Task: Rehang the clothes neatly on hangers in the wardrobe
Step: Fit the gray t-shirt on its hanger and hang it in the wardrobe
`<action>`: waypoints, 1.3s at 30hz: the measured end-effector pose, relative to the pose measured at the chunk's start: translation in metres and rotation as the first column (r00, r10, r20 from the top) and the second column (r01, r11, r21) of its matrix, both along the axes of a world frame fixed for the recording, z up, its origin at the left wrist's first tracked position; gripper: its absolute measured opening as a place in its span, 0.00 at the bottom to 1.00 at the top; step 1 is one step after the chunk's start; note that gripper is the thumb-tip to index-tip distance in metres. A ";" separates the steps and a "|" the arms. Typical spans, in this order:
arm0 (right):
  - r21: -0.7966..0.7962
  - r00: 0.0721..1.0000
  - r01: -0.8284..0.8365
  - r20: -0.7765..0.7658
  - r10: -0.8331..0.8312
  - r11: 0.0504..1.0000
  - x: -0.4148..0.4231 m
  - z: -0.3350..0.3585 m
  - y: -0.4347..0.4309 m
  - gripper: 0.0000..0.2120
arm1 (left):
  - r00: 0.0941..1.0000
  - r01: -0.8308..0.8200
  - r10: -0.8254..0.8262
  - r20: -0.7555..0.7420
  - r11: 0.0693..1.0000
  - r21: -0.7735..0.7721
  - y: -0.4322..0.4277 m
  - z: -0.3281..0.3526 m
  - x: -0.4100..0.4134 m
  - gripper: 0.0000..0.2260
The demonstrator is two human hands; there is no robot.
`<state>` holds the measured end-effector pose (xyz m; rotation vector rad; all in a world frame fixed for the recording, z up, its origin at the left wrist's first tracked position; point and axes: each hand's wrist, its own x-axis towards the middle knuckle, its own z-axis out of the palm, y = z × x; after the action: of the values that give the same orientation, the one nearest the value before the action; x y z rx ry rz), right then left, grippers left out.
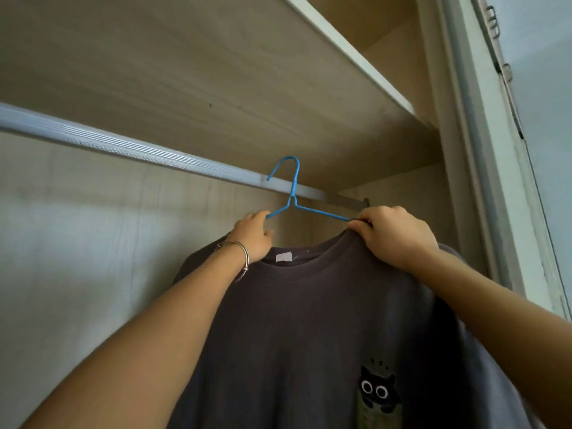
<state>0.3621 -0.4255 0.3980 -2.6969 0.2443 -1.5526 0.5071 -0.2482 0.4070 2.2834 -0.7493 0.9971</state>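
The shirt (309,320), dark and soft, hangs limp from a thin blue hanger (292,193) whose hook is at the rail (123,144), near its right end; I cannot tell whether it is seated. The left hand (253,236) curls round the hanger's left arm. The right hand (393,236) pinches collar and wire together. The shirt is probably light and floppy, so it is best held at the shoulders, as cloth may slide on smooth wire.
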 end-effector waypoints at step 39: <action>0.730 0.706 -0.592 0.266 0.656 0.341 0.037 -0.146 -0.051 0.03 | 0.681 0.242 -0.497 -0.538 0.846 -0.476 -0.073 -0.227 0.029 0.30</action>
<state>0.3991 -0.4768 0.2515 -1.7660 -0.1219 -0.7927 0.5365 -0.3207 0.1797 1.8292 -0.6180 0.0909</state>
